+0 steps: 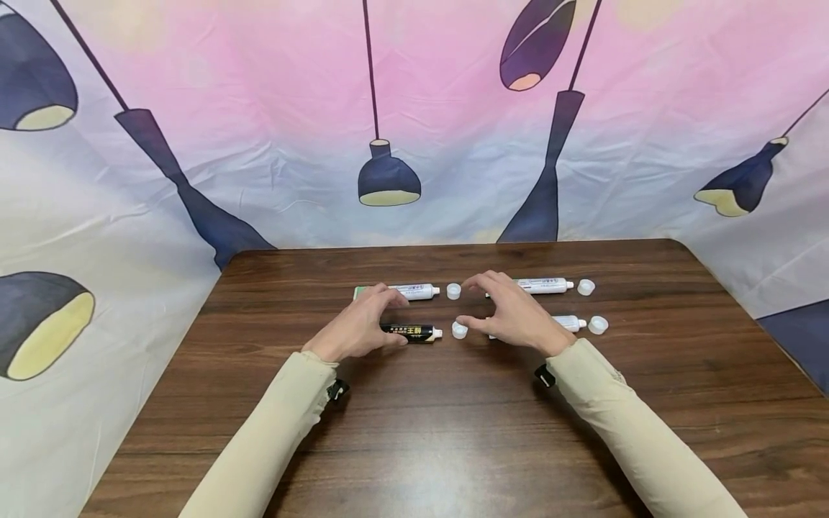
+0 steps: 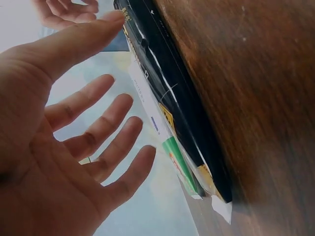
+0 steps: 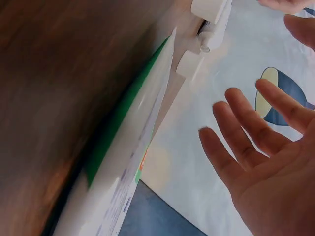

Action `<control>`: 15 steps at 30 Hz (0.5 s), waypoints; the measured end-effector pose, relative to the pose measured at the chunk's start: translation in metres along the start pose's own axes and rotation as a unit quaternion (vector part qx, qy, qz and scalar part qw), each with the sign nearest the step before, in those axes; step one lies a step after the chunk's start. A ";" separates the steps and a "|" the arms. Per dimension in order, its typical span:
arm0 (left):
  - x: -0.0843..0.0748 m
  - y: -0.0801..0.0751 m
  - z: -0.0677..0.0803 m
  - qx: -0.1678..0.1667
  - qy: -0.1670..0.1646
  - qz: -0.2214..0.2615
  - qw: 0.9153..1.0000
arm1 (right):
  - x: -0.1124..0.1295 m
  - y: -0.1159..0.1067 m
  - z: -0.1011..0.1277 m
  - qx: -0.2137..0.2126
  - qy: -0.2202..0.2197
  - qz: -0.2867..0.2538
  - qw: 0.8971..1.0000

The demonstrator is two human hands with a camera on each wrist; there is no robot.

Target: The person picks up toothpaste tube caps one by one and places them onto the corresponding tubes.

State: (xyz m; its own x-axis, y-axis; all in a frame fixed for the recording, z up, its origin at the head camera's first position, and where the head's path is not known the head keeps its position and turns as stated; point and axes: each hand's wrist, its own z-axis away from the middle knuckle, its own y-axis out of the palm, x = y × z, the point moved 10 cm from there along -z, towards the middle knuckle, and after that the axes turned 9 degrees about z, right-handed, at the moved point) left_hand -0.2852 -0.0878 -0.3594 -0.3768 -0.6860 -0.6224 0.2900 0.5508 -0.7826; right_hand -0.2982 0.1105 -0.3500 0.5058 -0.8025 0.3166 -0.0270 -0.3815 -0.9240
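Four-cornered on the table lie toothpaste tubes with bare nozzles pointing right. My left hand (image 1: 356, 324), fingers spread and holding nothing, hovers at the black toothpaste tube (image 1: 414, 332); its thumb tip overlaps the tube's side in the left wrist view. Behind it lies a white-and-green tube (image 1: 417, 291), partly hidden by the fingers. My right hand (image 1: 518, 316) is over the front right white tube (image 1: 570, 323) and hides much of it, its fingers apart and gripping nothing. Another white tube (image 1: 544, 285) lies behind. Its thumb is close to a white cap (image 1: 459, 330).
Other loose white caps stand near the nozzles: one at the back middle (image 1: 453, 291), one at the back right (image 1: 586, 287), one at the front right (image 1: 598, 325). The brown wooden table (image 1: 401, 432) ends at a lamp-patterned cloth (image 1: 311, 144).
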 end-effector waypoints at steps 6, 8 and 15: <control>0.002 0.003 -0.003 0.025 -0.010 -0.007 1.000 | 0.013 0.016 -0.008 0.050 -0.021 0.002 0.999; 0.002 0.005 -0.006 0.032 -0.008 -0.006 0.999 | 0.015 0.019 -0.010 0.063 -0.023 0.007 0.998; 0.006 0.011 -0.013 0.044 -0.016 -0.010 0.999 | 0.018 0.027 -0.015 0.083 -0.024 0.002 0.996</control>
State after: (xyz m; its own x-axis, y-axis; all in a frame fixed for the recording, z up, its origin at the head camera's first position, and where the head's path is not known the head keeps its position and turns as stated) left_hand -0.2959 -0.0793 -0.3714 -0.3552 -0.7115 -0.6063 0.3602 0.4943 -0.7911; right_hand -0.3025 0.0785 -0.3661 0.5468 -0.7794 0.3057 0.1111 -0.2944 -0.9492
